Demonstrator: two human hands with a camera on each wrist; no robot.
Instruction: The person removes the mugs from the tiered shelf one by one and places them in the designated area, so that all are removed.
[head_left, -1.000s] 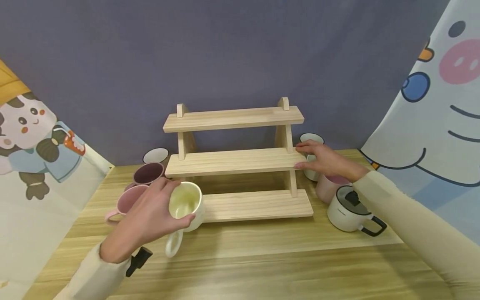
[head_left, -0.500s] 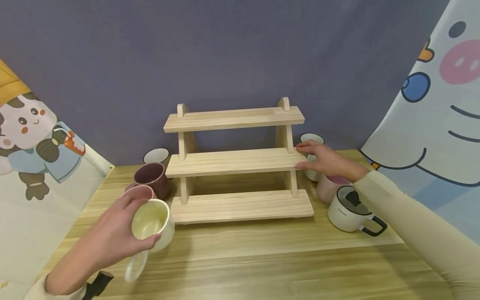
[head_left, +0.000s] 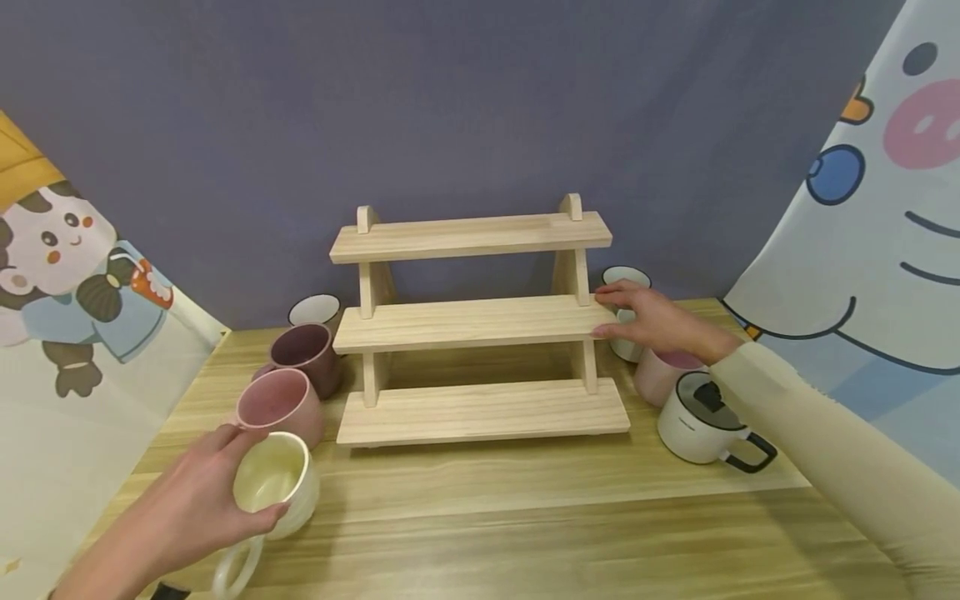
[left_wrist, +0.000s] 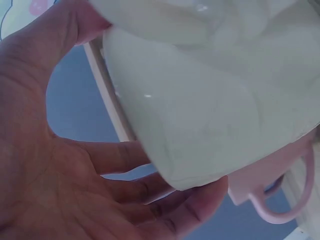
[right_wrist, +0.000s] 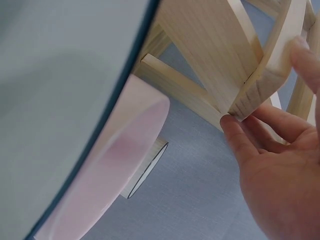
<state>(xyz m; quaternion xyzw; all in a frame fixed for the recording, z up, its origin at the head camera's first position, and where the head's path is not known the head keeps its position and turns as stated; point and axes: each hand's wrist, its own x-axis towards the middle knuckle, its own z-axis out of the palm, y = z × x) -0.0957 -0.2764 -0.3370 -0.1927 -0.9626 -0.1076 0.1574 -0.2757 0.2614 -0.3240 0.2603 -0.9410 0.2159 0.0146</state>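
Observation:
My left hand (head_left: 193, 507) holds a cream mug (head_left: 302, 502) between thumb and fingers, at the front left of the table. The mug's mouth faces up and its handle points toward me; whether its base touches the table I cannot tell. In the left wrist view the cream mug (left_wrist: 195, 110) fills most of the frame, with the fingers along its side. Just behind it stands a pink mug (head_left: 306, 415). My right hand (head_left: 647, 321) grips the right end of the middle board of a three-tier wooden rack (head_left: 472, 323), thumb in front, as the right wrist view also shows.
A plum mug (head_left: 322, 367) and a white-lined mug (head_left: 315, 310) stand left of the rack. On its right are a lidded white mug (head_left: 690, 433), a pale pink mug (head_left: 654, 379) and white mugs (head_left: 626, 275) partly behind my hand. A grey cloth hangs behind.
My left hand has carried the cream mug left and toward me, away from the rack's bottom board, uncovering the pink mug. My right hand keeps its grip on the rack.

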